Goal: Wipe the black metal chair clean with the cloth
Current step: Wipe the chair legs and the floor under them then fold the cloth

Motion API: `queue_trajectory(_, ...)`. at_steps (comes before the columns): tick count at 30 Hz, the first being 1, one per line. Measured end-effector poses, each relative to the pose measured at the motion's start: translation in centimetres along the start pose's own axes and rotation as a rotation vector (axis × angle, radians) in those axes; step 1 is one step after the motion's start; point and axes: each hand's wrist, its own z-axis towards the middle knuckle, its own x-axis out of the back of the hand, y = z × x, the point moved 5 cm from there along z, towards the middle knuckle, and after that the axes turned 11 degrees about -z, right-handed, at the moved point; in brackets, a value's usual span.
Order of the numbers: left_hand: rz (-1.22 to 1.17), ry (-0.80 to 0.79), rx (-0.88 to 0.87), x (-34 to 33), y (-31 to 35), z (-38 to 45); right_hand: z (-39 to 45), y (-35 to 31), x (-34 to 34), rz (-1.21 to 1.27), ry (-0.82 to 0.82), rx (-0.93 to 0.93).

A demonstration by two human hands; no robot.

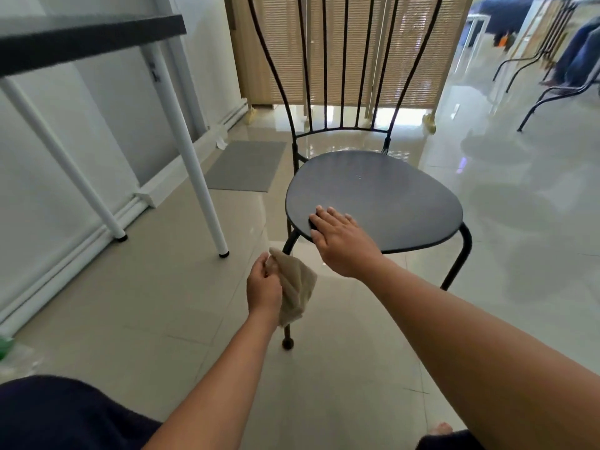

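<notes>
The hands are doing different jobs: the left hand [263,285] is closed around a bunched beige cloth [296,289], which hangs in the air below and in front of the seat's near edge, touching nothing of the chair that can be made out, while the right hand [341,241] lies flat with its fingers [324,213] spread on the front-left part of the seat [389,196], gripping nothing and seemingly just steadying it. The black metal chair [344,118] stands upright on the pale tiled floor [357,368], facing the person, its thin-rod back rising in front of a slatted wooden screen [418,53]; a white-legged surface [91,37] stands to its left and a grey mat [246,165] lies on the floor beyond that. As a judgement, the wiping looks to be at or near its beginning, or in a pause between passes: the cloth is off the metal at this moment, and the seat shows an even, dull sheen with no clear damp streaks or wiped bands to mark what has been covered. Whether any part has already been cleaned cannot be told from this view. Left to do, it seems, are the seat top, its rim, the back rods and the legs [457,261].
</notes>
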Motion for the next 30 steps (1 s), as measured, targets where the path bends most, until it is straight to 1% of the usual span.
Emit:
queue_trajectory(2,0.046,-0.026,-0.037,0.5,1.0,-0.2,-1.7,-0.8,0.0,-0.052,0.092,0.083)
queue_trajectory(4,0.115,-0.046,-0.078,0.7,2.0,-0.1,-4.5,-1.9,-0.5,-0.076,0.269,0.152)
queue_trajectory(6,0.199,-0.076,-0.118,0.8,3.0,-0.1,-7.0,-2.2,-1.9,-0.030,0.438,0.122)
queue_trajectory(8,0.258,-0.097,-0.174,0.9,4.1,-0.5,-7.9,-2.7,-3.4,0.017,0.483,0.055)
queue_trajectory(11,0.281,-0.152,-0.240,0.8,5.6,-1.4,-7.0,-3.6,-3.6,0.115,0.535,-0.049)
queue_trajectory(14,0.249,-0.267,-0.249,0.2,6.8,-2.7,-8.1,-4.0,-4.0,0.151,0.613,-0.018)
queue_trajectory(15,0.237,-0.321,-0.240,-0.1,7.1,-3.0,-8.6,-3.9,-4.4,0.175,0.606,-0.009)
queue_trajectory(16,0.233,-0.384,-0.221,-0.5,7.2,-3.3,-8.9,-3.4,-5.1,0.228,0.554,-0.023)
queue_trajectory(17,0.246,-0.451,-0.200,-1.1,7.2,-3.6,-9.2,-2.8,-5.6,0.318,0.470,-0.071)
queue_trajectory(19,0.300,-0.578,-0.160,-2.9,7.2,-4.3,-9.3,-1.3,-6.6,0.595,0.239,-0.235)
queue_trajectory(21,0.321,-0.637,-0.120,-4.7,6.8,-4.7,-9.2,0.3,-7.2,0.866,0.053,-0.356)
queue_trajectory(22,0.318,-0.643,-0.104,-5.5,6.6,-4.8,-9.3,1.3,-7.6,0.963,-0.008,-0.389)
queue_trajectory(23,0.307,-0.642,-0.099,-6.2,6.2,-4.7,-9.5,2.3,-8.0,0.993,-0.056,-0.429)
queue_trajectory(25,0.302,-0.637,-0.089,-7.2,4.8,-4.2,-10.2,4.6,-8.7,0.958,-0.087,-0.516)
queue_trajectory(28,0.461,-0.649,-0.055,-8.0,0.7,-3.3,-11.8,7.7,-11.5,0.931,-0.111,-0.623)
queue_trajectory(30,0.545,-0.648,-0.055,-8.5,-2.6,-2.7,-12.9,9.3,-13.8,0.939,-0.165,-0.661)
